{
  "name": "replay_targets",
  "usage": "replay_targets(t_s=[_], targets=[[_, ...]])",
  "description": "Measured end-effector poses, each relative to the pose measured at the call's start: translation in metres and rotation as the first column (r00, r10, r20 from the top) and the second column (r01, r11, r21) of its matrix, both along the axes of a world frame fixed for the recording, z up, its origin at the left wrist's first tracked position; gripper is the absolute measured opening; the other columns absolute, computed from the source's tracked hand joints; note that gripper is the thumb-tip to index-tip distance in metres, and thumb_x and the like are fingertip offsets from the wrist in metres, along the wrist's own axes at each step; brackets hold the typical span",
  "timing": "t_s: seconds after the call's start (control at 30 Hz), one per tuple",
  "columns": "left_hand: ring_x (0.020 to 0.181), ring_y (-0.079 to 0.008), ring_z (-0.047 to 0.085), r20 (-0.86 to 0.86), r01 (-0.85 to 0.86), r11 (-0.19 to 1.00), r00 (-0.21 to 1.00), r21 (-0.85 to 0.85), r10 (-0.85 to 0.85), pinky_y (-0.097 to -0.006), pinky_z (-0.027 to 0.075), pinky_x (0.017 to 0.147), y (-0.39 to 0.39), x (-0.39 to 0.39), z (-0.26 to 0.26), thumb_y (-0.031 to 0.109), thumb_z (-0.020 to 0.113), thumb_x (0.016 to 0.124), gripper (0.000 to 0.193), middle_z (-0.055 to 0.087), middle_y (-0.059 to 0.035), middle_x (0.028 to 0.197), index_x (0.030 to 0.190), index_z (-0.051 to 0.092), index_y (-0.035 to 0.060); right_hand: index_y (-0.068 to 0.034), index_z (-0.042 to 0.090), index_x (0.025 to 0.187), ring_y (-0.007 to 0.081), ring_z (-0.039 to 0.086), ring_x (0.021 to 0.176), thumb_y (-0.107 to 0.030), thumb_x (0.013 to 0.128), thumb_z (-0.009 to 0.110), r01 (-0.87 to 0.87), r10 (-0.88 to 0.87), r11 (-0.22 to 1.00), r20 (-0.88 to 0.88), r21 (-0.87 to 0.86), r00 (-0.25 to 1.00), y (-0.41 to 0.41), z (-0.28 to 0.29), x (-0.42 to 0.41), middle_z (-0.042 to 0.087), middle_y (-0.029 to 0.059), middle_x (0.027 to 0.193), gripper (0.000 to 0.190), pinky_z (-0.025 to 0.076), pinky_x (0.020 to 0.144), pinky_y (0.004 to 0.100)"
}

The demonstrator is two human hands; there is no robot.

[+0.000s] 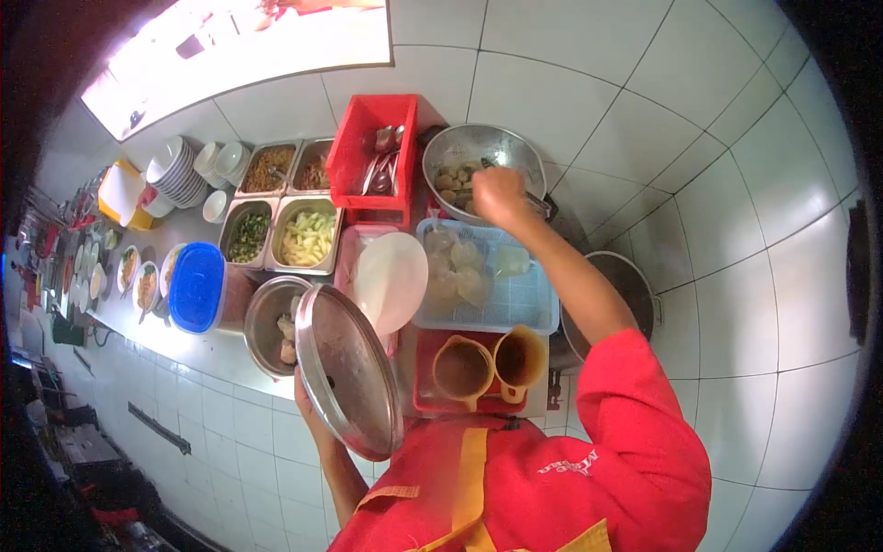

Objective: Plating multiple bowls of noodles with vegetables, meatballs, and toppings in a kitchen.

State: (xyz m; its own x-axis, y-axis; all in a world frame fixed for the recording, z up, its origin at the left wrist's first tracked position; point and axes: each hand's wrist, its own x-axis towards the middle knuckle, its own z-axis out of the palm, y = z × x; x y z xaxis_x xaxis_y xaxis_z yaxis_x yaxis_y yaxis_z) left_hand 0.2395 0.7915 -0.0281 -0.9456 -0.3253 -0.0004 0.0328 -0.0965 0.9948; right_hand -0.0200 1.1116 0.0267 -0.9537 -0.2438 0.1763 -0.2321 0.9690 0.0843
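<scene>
My right hand (498, 196) is closed over the near rim of a metal colander (514, 148) that holds round, meatball-like pieces (452, 178); a dark utensil handle shows beside its fingers. My left hand (308, 400), mostly hidden, holds a metal pot lid (355, 372) tilted on edge. Left of the lid, partly behind it, stands a metal pot (265, 338) with a few pale lumps inside. A light blue basket (486, 326) with filled clear plastic bags (469, 265) lies below the colander. A whitish oval thing (391, 279) rests on a pink container beside it.
Two yellow jugs (463, 372) stand on a red tray (426, 403) close to my body. A large pot (610, 265) is at the right. Farther left are a red cutlery bin (369, 200), steel food pans (303, 234), a blue-lidded container (196, 286) and stacked bowls (178, 172).
</scene>
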Motion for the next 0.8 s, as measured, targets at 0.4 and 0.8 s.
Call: replay_targets(t_s=[0.4,0.8], targets=[[0.089,-0.0113,0.057,-0.017,0.008,0.986,1.000,0.167,-0.005,-0.0249,0.047,0.076,0.015,-0.022,0.003,0.010,0.051,0.089,0.031,0.059,-0.0035,0.104,0.118,0.051,0.0024,-0.005,0.064,0.067,0.0312,0.064,0.068,-0.014,0.065,0.062,-0.457,0.469,0.877,0.474,-0.148,0.745,0.005,0.063,0.196,0.063,0.0155,0.067,0.010,0.051,0.062,0.0402],[0.084,-0.0081,0.054,0.029,-0.083,0.966,0.997,0.243,0.078,-0.0213,0.044,0.073,0.022,-0.014,0.039,0.004,0.052,0.086,0.021,0.057,0.0002,0.096,0.107,0.053,0.0041,-0.004,0.062,0.064,0.0325,0.063,0.065,-0.010,0.068,0.060,0.002,0.001,0.999,-0.062,0.048,0.998,-0.006,-0.013,-0.021,0.062,0.0156,0.067,0.007,0.049,0.055,0.0419]])
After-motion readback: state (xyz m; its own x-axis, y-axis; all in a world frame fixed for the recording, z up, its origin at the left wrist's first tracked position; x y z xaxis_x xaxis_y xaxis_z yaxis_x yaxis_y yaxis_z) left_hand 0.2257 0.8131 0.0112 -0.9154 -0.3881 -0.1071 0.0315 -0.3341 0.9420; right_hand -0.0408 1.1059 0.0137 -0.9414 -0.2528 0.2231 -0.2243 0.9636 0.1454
